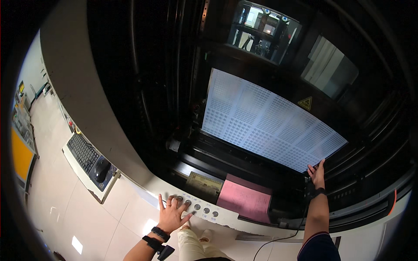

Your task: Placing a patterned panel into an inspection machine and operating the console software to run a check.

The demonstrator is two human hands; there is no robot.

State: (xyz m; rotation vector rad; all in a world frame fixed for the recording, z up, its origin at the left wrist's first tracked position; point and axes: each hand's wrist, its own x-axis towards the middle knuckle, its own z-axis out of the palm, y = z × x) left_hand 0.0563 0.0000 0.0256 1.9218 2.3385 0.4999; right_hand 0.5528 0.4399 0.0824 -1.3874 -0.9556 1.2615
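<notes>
The sheet (270, 122) already sits inside the dark machine (117, 87), toward 3 o'clock in the view; loading looks mostly done, with settling its near corner and working the buttons (197, 207) apparently left. Whether it is fixed, I cannot tell. The right grip (318, 177), at the sheet's 5 o'clock corner, has fingers partly spread against the edge; a pinch cannot be made out. The left grip (173, 214), toward 8 o'clock from the sheet, is spread over the buttons, holding nothing. The sheet is thin, pale and four-sided, with dense printed bands; the buttons are round and metallic; the pink pad (244, 199) looks matte and papery.
</notes>
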